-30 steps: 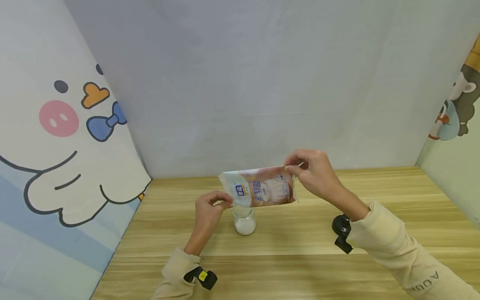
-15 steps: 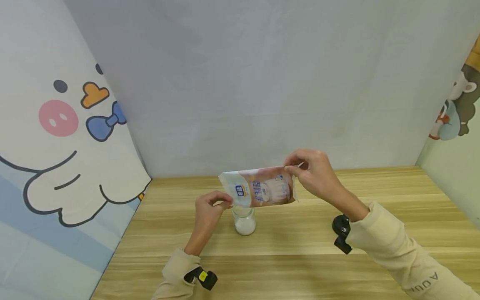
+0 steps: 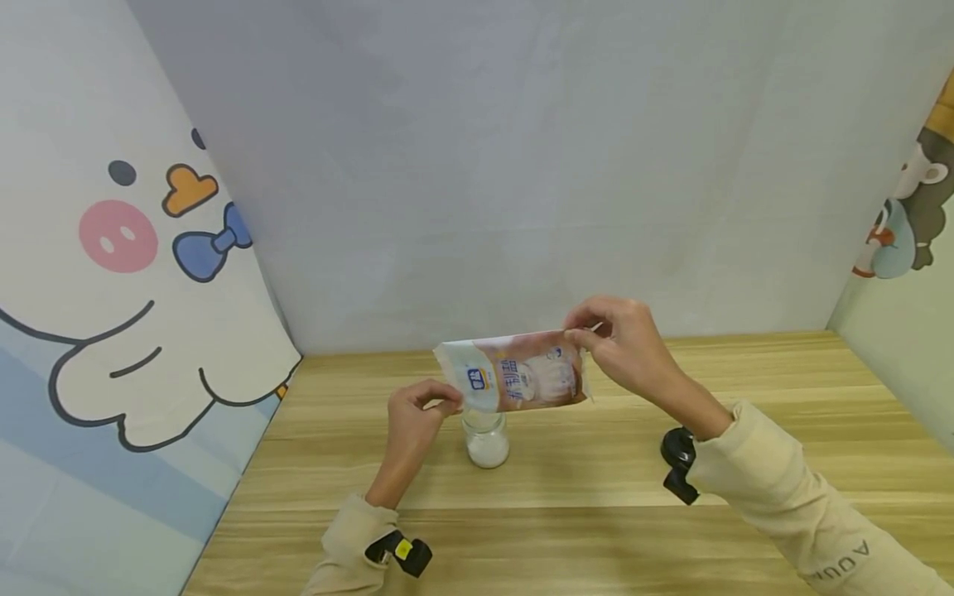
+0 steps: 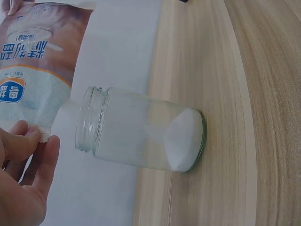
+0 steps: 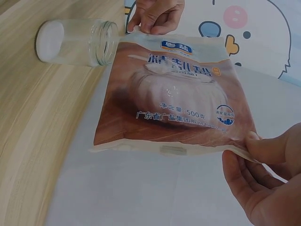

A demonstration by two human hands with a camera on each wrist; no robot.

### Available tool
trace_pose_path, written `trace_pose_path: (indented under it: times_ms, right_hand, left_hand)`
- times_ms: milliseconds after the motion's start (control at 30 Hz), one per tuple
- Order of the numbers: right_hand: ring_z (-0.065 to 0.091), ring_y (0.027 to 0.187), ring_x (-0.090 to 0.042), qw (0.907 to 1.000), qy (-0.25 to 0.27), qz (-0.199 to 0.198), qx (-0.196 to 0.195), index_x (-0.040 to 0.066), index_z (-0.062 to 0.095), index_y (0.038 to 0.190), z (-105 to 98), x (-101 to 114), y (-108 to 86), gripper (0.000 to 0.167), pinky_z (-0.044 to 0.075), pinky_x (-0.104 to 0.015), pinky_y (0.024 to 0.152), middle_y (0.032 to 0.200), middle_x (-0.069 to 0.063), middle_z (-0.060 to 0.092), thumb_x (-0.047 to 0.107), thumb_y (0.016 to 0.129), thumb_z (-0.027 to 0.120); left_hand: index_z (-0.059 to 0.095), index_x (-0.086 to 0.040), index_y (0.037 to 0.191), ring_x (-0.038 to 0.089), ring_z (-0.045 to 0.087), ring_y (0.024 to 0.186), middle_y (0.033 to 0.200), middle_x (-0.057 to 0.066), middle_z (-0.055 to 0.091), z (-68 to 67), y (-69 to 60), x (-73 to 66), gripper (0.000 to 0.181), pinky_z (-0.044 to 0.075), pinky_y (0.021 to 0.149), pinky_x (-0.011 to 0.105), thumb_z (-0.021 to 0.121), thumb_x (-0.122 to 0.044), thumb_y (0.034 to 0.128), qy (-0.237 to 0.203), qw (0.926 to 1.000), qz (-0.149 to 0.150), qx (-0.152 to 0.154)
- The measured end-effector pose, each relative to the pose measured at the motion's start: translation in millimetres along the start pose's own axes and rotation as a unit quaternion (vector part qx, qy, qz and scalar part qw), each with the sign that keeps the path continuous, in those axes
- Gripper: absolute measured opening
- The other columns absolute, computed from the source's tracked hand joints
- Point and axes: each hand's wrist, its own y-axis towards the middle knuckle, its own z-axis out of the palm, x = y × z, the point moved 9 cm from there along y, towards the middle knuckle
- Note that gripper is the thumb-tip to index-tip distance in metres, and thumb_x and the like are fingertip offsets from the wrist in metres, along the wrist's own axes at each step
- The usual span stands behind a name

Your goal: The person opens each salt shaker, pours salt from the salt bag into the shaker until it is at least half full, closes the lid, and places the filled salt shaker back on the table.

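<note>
A printed salt bag [image 3: 532,372] is held sideways above a glass jar [image 4: 127,110] by both hands. My left hand [image 3: 415,414] pinches its lower left corner between thumb and fingers, close to the jar's mouth. At the upper right corner, my right hand [image 3: 626,343] pinches the bag's edge. The jar stands upright on the table, with white salt [image 4: 183,140] in its bottom. In the left wrist view a faint whitish streak spans from the bag's corner to the jar's mouth. The bag hides part of the jar's rim in the head view.
On the wooden table [image 3: 566,530], a round black object [image 3: 676,447] lies to the right, partly covered by the right sleeve [image 3: 753,459]. A grey-white wall sheet [image 3: 522,165] rises behind the table. Cartoon-printed panels [image 3: 134,348] flank it.
</note>
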Motion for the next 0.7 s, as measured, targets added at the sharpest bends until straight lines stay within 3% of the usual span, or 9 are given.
trace_pose_path:
  times_ms: [233,467,700]
  right_hand:
    - [0.061,0.073,-0.021,1.0,0.0,0.0,0.0,0.002,0.069,0.083,-0.4,0.5,0.2,0.006,0.054,-0.035,0.063,0.08,-0.008,0.067,-0.003,0.085,0.065]
    - [0.061,0.072,-0.021,1.0,-0.002,-0.003,-0.001,0.001,0.069,0.083,-0.3,0.6,0.9,0.006,0.055,-0.036,0.064,0.079,-0.008,0.067,-0.003,0.085,0.065]
    - [0.061,0.072,-0.021,1.0,-0.003,-0.004,-0.002,0.001,0.069,0.083,-0.8,1.5,1.4,0.006,0.054,-0.035,0.064,0.08,-0.008,0.067,-0.003,0.085,0.065]
  left_hand:
    - [0.068,0.011,0.077,0.028,0.066,0.077,0.082,0.022,0.067,0.2,0.1,0.0,0.006,0.059,0.068,0.034,0.063,0.015,0.0776,0.002,1.0,-0.001,0.001]
    - [0.068,0.012,0.078,0.031,0.066,0.078,0.082,0.023,0.066,0.2,-0.1,-0.2,0.007,0.058,0.072,0.046,0.063,0.015,0.0784,0.0,1.0,-0.003,0.001]
    - [0.068,0.012,0.078,0.029,0.066,0.078,0.083,0.023,0.067,0.3,-0.3,0.2,0.006,0.058,0.073,0.046,0.063,0.015,0.0784,-0.002,1.0,-0.008,0.0]
